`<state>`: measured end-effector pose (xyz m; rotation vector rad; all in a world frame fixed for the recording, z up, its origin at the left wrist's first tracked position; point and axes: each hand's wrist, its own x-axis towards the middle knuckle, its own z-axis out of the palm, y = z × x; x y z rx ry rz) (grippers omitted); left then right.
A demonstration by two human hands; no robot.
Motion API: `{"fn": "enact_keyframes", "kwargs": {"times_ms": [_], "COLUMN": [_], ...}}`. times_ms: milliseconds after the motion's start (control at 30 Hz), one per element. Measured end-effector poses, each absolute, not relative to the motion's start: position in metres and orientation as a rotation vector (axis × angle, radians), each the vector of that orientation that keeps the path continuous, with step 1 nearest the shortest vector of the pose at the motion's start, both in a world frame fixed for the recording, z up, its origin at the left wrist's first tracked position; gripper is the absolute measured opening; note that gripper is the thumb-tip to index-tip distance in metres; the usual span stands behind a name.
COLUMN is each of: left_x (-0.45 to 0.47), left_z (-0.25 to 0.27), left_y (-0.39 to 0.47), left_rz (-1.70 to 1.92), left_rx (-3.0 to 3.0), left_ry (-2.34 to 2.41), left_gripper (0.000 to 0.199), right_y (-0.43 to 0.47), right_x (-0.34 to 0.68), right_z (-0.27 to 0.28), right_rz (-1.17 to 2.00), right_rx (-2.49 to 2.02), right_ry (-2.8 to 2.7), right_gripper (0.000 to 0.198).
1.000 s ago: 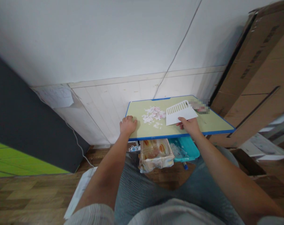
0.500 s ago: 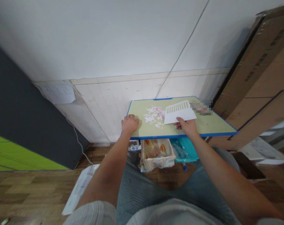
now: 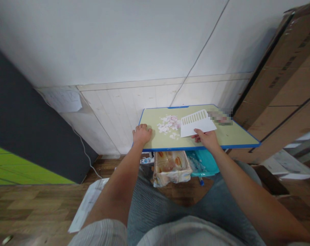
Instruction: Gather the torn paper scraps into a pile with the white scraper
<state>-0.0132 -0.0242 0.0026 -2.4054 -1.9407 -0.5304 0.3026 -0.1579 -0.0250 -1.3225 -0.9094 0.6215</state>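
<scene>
My right hand (image 3: 206,137) pinches the near edge of a white card (image 3: 196,128), thumb on top and fingers beneath. A row of narrow slots runs along the card's far side. It is held over the pale green table (image 3: 237,136), which has a blue rim. Left of the card lies a loose pile of small white and pinkish paper pieces (image 3: 167,124). My left hand (image 3: 142,134) rests flat on the table's left edge, fingers spread, holding nothing.
Below the table's front edge sit a basket with a patterned lining (image 3: 171,177) and a turquoise tub (image 3: 210,167) holding small pale bits. Large cardboard boxes (image 3: 293,85) lean at the right. A white wall (image 3: 119,41) stands behind the table; a dark cabinet side (image 3: 29,112) is at the left.
My right hand and the card have shifted slightly right and toward me. My left hand stays in place on the table edge.
</scene>
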Motion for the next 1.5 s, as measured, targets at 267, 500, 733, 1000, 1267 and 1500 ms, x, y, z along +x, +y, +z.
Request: {"fn": "enact_keyframes", "kwargs": {"times_ms": [267, 500, 733, 1000, 1267, 1500], "left_x": [-0.012, -0.012, -0.01, -0.011, -0.011, -0.01], "left_z": [0.005, 0.006, 0.008, 0.005, 0.005, 0.006], "left_y": [-0.027, -0.029, -0.03, -0.027, -0.027, -0.028], "left_rz": [-0.485, -0.473, -0.498, -0.502, -0.509, -0.503], "left_rx": [-2.385, -2.386, -2.388, -2.388, -2.388, -2.39], "left_ry": [-1.961, -1.953, -1.96, -1.961, -1.95, -1.959], "left_gripper": [0.05, 0.051, 0.05, 0.05, 0.049, 0.05], "right_y": [-0.155, -0.139, -0.142, -0.15, -0.156, -0.148], "right_x": [0.307, 0.295, 0.311, 0.321, 0.327, 0.316], "right_z": [-0.02, -0.025, -0.032, -0.03, -0.031, -0.033], "right_rz": [0.583, 0.56, 0.494, 0.471, 0.455, 0.485], "right_rx": [-1.318, -1.305, -1.335, -1.352, -1.367, -1.369], "right_ry": [-0.918, -0.958, -0.914, -0.858, -0.835, -0.945], "right_gripper": [0.036, 0.034, 0.035, 0.034, 0.033, 0.035]}}
